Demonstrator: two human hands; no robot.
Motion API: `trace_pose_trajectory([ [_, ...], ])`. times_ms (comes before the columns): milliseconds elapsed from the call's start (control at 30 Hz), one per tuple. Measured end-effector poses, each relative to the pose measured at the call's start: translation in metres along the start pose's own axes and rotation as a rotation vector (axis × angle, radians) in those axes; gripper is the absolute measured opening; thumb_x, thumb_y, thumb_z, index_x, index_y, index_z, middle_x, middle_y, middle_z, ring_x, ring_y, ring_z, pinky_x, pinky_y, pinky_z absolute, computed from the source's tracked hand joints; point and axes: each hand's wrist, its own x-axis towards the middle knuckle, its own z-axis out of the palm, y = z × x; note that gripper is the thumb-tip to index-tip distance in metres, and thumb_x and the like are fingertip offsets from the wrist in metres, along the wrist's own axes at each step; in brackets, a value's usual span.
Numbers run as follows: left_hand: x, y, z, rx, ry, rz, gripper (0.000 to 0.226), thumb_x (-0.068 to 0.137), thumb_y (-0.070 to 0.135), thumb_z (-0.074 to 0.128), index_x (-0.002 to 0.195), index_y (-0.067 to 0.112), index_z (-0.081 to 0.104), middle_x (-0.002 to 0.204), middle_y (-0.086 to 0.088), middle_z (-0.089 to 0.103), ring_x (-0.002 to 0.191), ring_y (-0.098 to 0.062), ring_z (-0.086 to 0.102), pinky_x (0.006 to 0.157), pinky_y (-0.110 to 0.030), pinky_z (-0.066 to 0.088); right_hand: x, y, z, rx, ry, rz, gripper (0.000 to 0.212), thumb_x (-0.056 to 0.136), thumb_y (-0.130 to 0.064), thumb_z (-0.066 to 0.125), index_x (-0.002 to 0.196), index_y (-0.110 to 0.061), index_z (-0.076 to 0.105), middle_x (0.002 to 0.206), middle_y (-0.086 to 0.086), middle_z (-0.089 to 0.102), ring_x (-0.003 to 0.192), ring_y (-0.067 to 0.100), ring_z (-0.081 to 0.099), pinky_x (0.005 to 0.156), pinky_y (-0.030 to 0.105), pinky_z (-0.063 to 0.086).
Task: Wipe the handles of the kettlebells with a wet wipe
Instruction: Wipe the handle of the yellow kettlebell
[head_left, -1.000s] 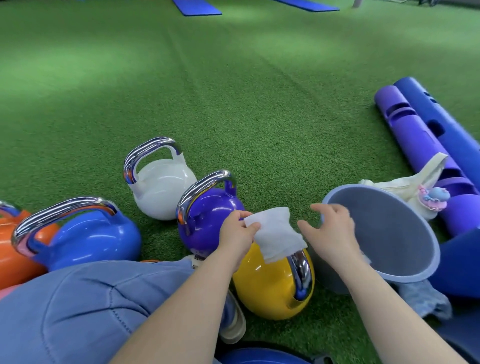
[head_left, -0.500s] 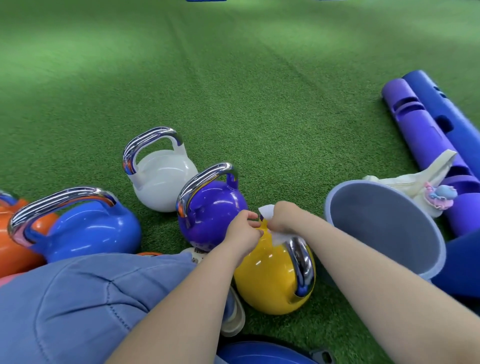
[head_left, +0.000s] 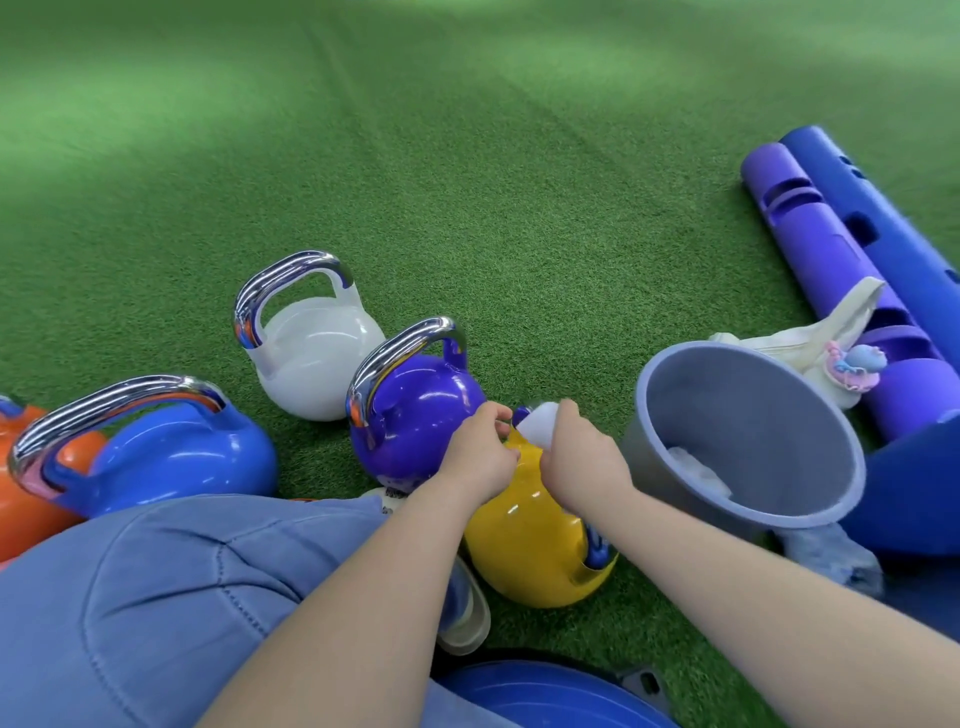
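A yellow kettlebell (head_left: 524, 540) lies tipped on the green turf in front of me. My right hand (head_left: 582, 457) is closed around a white wet wipe (head_left: 537, 427) pressed over the upper end of its chrome handle; only the handle's lower end (head_left: 595, 551) shows. My left hand (head_left: 480, 452) pinches at the wipe's edge beside it, fingers closed. Behind stand a purple kettlebell (head_left: 410, 410), a white kettlebell (head_left: 311, 358), a blue kettlebell (head_left: 171, 457) and an orange kettlebell (head_left: 21, 493), all with chrome handles.
A grey bucket (head_left: 649, 421) tilts toward me at right, with crumpled white wipes inside. Beyond it lie a cream bag (head_left: 831, 358) and purple and blue tubes (head_left: 831, 249). My blue-trousered knee (head_left: 156, 597) and a shoe fill the lower left; a blue disc (head_left: 545, 696) sits below.
My right hand came in from the bucket side and closed on the wipe over the yellow kettlebell's handle. The open wipe is now bunched between both hands. The camera has tilted down.
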Motion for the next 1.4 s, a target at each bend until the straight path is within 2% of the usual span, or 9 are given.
trace_pose_trajectory([
  [167,-0.002,-0.001,0.003,0.031,-0.01,-0.007,0.044,0.085,0.004,0.06,0.126,0.011,0.045,0.123,-0.008,0.052,0.11,-0.027,0.054,0.089,-0.033,0.043,-0.047,0.029,0.026,-0.088,0.181,-0.04,0.067,0.077,-0.017,0.068,0.135,-0.006,0.038,0.106,0.008,0.057,0.081,0.021,0.066,0.056,0.024,0.046],
  [333,0.001,-0.002,0.005,0.021,0.015,-0.046,0.047,0.087,0.004,0.057,0.131,0.013,0.042,0.128,-0.008,0.05,0.116,-0.023,0.05,0.09,-0.033,0.043,-0.042,0.031,0.033,-0.236,0.262,-0.092,0.094,0.037,-0.015,0.09,0.125,-0.007,0.057,0.071,0.007,0.055,0.03,0.014,0.046,0.032,0.016,0.003],
  [500,0.005,-0.002,0.004,0.004,0.056,-0.113,0.049,0.088,-0.001,0.047,0.134,0.011,0.037,0.132,-0.01,0.046,0.118,-0.025,0.048,0.091,-0.034,0.042,-0.019,0.007,0.007,-0.354,0.124,-0.116,0.078,0.089,-0.009,0.048,0.149,-0.008,-0.002,0.12,0.011,0.048,0.086,0.021,0.066,0.056,0.026,0.041],
  [667,0.006,-0.001,0.001,-0.035,0.073,-0.117,0.052,0.086,-0.006,0.042,0.135,0.009,0.035,0.133,-0.013,0.041,0.118,-0.027,0.045,0.089,-0.034,0.041,0.03,-0.024,-0.002,-0.395,-0.026,-0.018,0.051,0.091,-0.007,0.045,0.137,0.005,0.027,0.126,0.016,0.052,0.11,0.031,0.058,0.08,0.038,0.05],
  [800,0.011,0.0,0.0,-0.066,0.072,-0.12,0.053,0.084,-0.007,0.042,0.135,0.007,0.035,0.133,-0.015,0.04,0.118,-0.028,0.044,0.089,-0.032,0.039,0.068,-0.038,-0.008,-0.462,-0.331,-0.088,0.032,0.085,-0.005,0.049,0.115,-0.011,0.06,0.098,0.003,0.063,0.095,0.029,0.06,0.071,0.034,0.045],
  [933,0.013,0.002,-0.001,-0.077,0.062,-0.124,0.054,0.085,-0.006,0.042,0.136,0.009,0.035,0.135,-0.014,0.04,0.12,-0.028,0.043,0.091,-0.034,0.04,0.09,-0.051,-0.015,-0.439,-0.701,-0.036,0.033,0.094,-0.011,0.044,0.125,-0.006,0.056,0.093,0.009,0.065,0.071,0.022,0.05,0.067,0.029,0.043],
  [1033,0.011,0.005,-0.003,-0.069,0.042,-0.106,0.053,0.086,-0.004,0.043,0.137,0.009,0.034,0.136,-0.013,0.039,0.122,-0.027,0.042,0.096,-0.036,0.041,0.092,-0.05,-0.025,-0.291,-0.83,0.061,0.031,0.098,-0.015,0.039,0.114,0.002,0.061,0.048,0.008,0.06,0.055,0.02,0.048,0.056,0.026,0.038],
  [1267,0.004,0.008,-0.003,0.026,0.027,-0.031,0.051,0.086,-0.002,0.042,0.136,0.008,0.035,0.13,-0.014,0.044,0.117,-0.03,0.045,0.094,-0.036,0.039,0.052,-0.031,-0.022,0.0,-0.309,0.08,0.022,0.086,-0.011,0.048,0.106,-0.002,0.054,0.106,0.017,0.063,0.093,0.031,0.058,0.07,0.028,0.04],
  [1400,-0.002,0.006,0.002,0.079,-0.006,-0.012,0.052,0.086,-0.002,0.043,0.137,0.006,0.034,0.13,-0.016,0.044,0.118,-0.033,0.045,0.097,-0.041,0.04,0.016,-0.007,-0.008,0.064,-0.117,0.06,0.058,0.086,-0.007,0.047,0.14,-0.003,0.026,0.119,0.016,0.059,0.108,0.034,0.056,0.073,0.033,0.039],
])
